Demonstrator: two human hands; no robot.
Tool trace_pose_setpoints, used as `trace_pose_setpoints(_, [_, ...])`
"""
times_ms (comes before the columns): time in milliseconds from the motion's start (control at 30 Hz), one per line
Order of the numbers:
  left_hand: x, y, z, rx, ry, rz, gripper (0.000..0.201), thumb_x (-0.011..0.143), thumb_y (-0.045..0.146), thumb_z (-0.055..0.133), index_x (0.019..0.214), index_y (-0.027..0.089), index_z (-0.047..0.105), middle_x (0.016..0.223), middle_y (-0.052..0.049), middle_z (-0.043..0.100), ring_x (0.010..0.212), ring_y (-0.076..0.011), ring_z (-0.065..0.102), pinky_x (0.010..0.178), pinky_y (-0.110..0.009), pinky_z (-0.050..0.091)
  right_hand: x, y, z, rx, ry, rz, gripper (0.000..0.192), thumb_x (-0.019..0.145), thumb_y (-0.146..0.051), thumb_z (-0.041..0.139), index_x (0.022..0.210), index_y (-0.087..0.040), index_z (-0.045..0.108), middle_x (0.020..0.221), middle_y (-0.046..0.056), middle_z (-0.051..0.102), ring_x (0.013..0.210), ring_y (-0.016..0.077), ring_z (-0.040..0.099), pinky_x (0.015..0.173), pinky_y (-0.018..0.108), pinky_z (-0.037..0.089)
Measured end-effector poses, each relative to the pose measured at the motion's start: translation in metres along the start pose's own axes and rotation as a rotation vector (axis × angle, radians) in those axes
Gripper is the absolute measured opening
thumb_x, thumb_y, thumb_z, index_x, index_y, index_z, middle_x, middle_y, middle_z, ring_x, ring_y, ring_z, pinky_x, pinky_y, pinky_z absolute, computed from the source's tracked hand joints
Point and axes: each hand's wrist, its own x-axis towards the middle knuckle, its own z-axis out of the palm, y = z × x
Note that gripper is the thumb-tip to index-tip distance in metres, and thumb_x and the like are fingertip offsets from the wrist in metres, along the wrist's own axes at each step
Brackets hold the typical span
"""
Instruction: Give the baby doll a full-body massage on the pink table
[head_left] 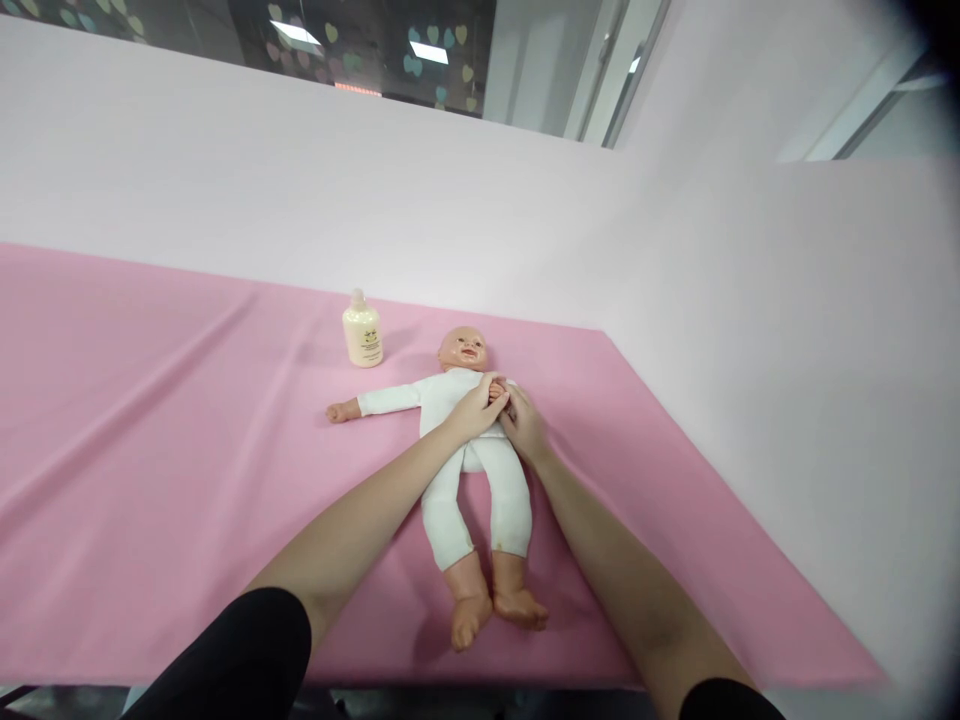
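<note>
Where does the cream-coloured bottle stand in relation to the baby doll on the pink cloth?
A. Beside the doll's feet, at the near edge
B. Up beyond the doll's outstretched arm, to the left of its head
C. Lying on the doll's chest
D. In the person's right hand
B: the bottle stands upright on the pink cloth, left of the doll and its head, apart from the left hand and right hand.

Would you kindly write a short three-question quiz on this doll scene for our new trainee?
1. True or false: the cream plastic lotion bottle lies on its side.
2. Which hands touch the white-suited plastic baby doll: A left only, B right only, C both?
3. What colour is the cloth under the doll?

Key: 1 false, it stands upright. 2 C, the left hand and right hand meet at its chest. 3 pink.
</note>
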Motion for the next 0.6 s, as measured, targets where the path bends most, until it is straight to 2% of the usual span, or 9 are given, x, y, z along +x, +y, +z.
trace_pose_setpoints(267, [-0.0003, -0.0002, 0.0, -0.022, 0.022, 0.002, 0.03, 0.096, 0.035, 0.036, 0.12, 0.017, 0.043, 0.104, -0.008, 0.063, 0.1, -0.0179, 0.061, 0.098, -0.035, 0.044, 0.0004, 0.0013, -0.0009, -0.008, 0.016, -0.036, 0.042, 0.099, -0.035, 0.036, 0.136, -0.021, 0.048, 0.137, 0.012, 0.054, 0.129, 0.0238, 0.049, 0.111, 0.046, 0.04])
trace_pose_setpoints(600, [-0.0013, 0.0014, -0.0012, 0.005, 0.029, -0.013, 0.029, 0.096, 0.034, 0.032, 0.117, 0.018, 0.046, 0.116, -0.01, 0.061, 0.11, -0.0191, 0.058, 0.101, -0.035, 0.041, -0.0008, 0.006, 0.0022, -0.009, 0.064, -0.03, 0.041, 0.1, -0.034, 0.028, 0.133, -0.021, 0.051, 0.134, 0.011, 0.057, 0.126, 0.0227, 0.052, 0.108, 0.046, 0.043])
